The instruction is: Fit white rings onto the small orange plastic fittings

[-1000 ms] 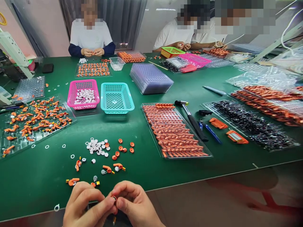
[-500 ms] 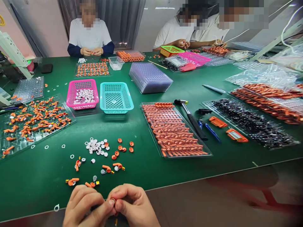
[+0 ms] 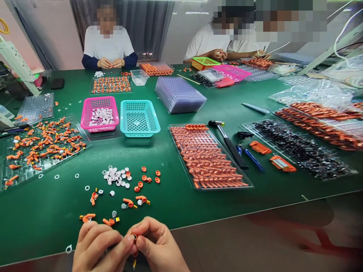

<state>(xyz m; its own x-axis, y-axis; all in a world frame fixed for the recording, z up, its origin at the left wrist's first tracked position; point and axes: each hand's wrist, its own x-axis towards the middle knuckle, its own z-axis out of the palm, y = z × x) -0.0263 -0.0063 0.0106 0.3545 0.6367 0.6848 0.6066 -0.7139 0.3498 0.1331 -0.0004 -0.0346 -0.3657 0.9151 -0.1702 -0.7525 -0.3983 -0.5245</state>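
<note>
At the table's near edge, my left hand (image 3: 99, 245) and my right hand (image 3: 157, 241) meet, fingertips pinched around a small orange earbud shell (image 3: 134, 237). Its round rim shows between the fingers, and a gold tab (image 3: 134, 263) hangs below. Most of the shell is hidden by the fingers. Just beyond the hands lie several orange stemmed earbud shells (image 3: 129, 203) with small discs and gold tabs attached. Farther out are a pile of white round discs (image 3: 116, 176) and several loose orange round caps (image 3: 149, 180).
A pink basket (image 3: 100, 128) holding white pieces stands beside a turquoise basket (image 3: 140, 134). Trays of orange parts lie left (image 3: 45, 164) and right (image 3: 195, 181). Right of centre are a hammer (image 3: 231, 145), a blue pen-like tool (image 3: 253, 160) and black wired parts (image 3: 297, 147). Co-workers sit across the table.
Both hands have shifted slightly left and up, still pinching the orange earbud shell. More of its round opening now shows. The parts on the table stay where they were.
</note>
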